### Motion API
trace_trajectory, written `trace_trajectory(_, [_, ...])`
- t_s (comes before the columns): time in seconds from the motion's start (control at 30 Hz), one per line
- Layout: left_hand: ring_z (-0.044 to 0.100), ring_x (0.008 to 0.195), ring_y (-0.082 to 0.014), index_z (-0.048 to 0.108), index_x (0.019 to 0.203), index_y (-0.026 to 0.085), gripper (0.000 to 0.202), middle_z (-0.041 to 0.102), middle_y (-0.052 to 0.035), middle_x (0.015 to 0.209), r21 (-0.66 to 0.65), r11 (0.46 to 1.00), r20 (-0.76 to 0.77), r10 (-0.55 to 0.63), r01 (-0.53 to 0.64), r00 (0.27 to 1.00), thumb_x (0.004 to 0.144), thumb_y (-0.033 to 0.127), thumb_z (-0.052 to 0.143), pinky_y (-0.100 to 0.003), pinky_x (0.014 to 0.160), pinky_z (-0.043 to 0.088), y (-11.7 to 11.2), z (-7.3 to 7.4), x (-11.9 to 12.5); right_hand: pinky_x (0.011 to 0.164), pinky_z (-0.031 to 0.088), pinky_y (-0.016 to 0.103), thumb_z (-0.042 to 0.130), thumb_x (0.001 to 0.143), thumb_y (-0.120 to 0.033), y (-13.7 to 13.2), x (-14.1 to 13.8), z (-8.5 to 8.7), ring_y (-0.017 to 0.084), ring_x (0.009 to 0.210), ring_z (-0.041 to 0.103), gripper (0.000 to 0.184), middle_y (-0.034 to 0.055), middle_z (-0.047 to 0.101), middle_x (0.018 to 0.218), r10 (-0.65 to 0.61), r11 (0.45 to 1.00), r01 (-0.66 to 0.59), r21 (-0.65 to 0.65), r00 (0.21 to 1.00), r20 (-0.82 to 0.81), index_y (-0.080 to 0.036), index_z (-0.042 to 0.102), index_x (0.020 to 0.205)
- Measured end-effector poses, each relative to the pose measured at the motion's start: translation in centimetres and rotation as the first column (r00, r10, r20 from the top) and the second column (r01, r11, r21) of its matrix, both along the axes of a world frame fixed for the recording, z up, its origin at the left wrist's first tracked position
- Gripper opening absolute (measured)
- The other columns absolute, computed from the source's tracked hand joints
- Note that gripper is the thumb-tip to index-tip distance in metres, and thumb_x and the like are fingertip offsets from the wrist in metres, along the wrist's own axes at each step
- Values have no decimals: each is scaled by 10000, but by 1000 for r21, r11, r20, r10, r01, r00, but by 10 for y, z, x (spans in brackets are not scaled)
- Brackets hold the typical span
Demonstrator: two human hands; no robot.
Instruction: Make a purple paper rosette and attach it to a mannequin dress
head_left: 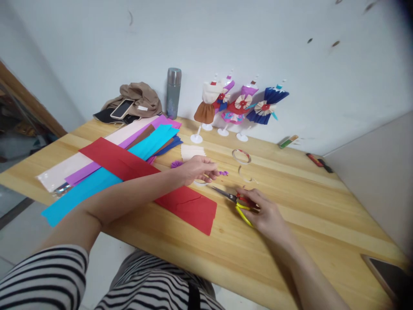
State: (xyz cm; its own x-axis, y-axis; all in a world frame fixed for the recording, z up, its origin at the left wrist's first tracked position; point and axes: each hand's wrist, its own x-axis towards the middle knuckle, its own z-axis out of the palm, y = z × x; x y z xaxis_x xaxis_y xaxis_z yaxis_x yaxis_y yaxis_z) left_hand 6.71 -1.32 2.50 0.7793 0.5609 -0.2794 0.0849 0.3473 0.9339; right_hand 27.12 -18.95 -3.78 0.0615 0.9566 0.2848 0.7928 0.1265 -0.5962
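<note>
My left hand (200, 168) is closed in a pinch above the table, with a small twisted purple piece (223, 173), likely crepe paper, sticking out past its fingertips. In my right hand (264, 213) are scissors (243, 213) with yellow and red handles; their dark blades point left, towards the space below my left hand. Under my left forearm lies a long red paper strip (190, 209), crossing a bright blue strip (97, 189). A pleated purple piece (176, 164) and a pale cream pleated piece (192, 151) lie just beyond my left hand.
Small dress forms in paper dresses, among them a dark blue one (266, 105), stand along the wall by a grey flask (173, 92). Tape rings (241, 156) lie mid-table. A phone (122, 109) rests on brown cloth (145, 97); a dark-screened device (383, 275) sits at the right.
</note>
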Motion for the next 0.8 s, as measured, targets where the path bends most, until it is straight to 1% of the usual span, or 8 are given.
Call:
trace_trajectory(0.1, [602, 613, -85, 613, 724, 95, 203, 667, -58, 766, -138, 990, 94, 25, -12, 995, 896, 201, 632, -230, 605, 458, -2, 2, 2, 745, 612, 369, 596, 871, -240, 0, 5, -2, 235, 849, 716, 367, 136, 700, 1050, 59, 996, -53, -76, 995, 85, -198, 671, 1228])
trace_trajectory(0.23, [616, 644, -88, 622, 750, 99, 183, 687, -68, 812, -221, 975, 173, 14, 25, 985, 900, 203, 634, -230, 618, 447, -7, 8, 6, 839, 597, 454, 598, 829, -139, 2, 1, 14, 276, 966, 695, 486, 150, 718, 1155, 191, 981, -172, -92, 945, 267, -202, 625, 1311])
trace_trajectory(0.37, [613, 649, -87, 632, 760, 100, 171, 697, -70, 857, -222, 973, 228, -18, 70, 973, 881, 219, 657, -235, 614, 436, -15, 13, 7, 911, 588, 477, 611, 799, -102, 3, -2, 36, 297, 1105, 672, 584, 158, 699, 1221, 264, 957, -213, -199, 923, 280, -185, 585, 1377])
trace_trajectory(0.5, [604, 649, -85, 635, 759, 104, 204, 685, -61, 863, -174, 977, 281, -69, 122, 957, 832, 276, 718, -237, 592, 423, -20, 17, 4, 951, 580, 490, 624, 771, -85, 4, 3, 45, 317, 1189, 654, 591, 159, 695, 1251, 297, 933, -228, -280, 925, 237, -196, 617, 1351])
trace_trajectory(0.6, [603, 658, -88, 622, 762, 111, 245, 680, -61, 859, -146, 977, 310, -103, 154, 945, 794, 314, 753, -238, 584, 417, -22, 18, 1, 896, 608, 463, 621, 785, -89, 6, 7, 50, 305, 1128, 688, 498, 137, 709, 1228, 303, 928, -245, -281, 934, 187, -214, 672, 1264])
trace_trajectory(0.7, [598, 666, -86, 613, 766, 116, 276, 676, -51, 841, -108, 983, 327, -104, 146, 939, 772, 346, 765, -233, 583, 421, -23, 19, -1, 822, 622, 395, 603, 856, -141, 9, 5, 59, 246, 979, 724, 290, 96, 724, 1178, 333, 902, -280, -330, 936, 117, -229, 722, 1106])
trace_trajectory(0.73, [595, 663, -85, 611, 763, 117, 285, 674, -47, 833, -93, 987, 331, -94, 132, 939, 767, 355, 767, -230, 580, 420, -23, 19, 0, 798, 618, 385, 591, 885, -172, 9, 1, 63, 232, 926, 725, 217, 81, 736, 1123, 305, 918, -257, -302, 944, 124, -235, 730, 1040])
trace_trajectory(0.8, [589, 652, -80, 608, 750, 117, 302, 669, -40, 821, -63, 993, 339, -74, 102, 938, 762, 374, 766, -226, 572, 415, -24, 18, 0, 744, 601, 384, 570, 925, -239, 10, -11, 73, 227, 840, 713, 145, 64, 741, 968, 122, 991, -109, -83, 978, 167, -245, 714, 937])
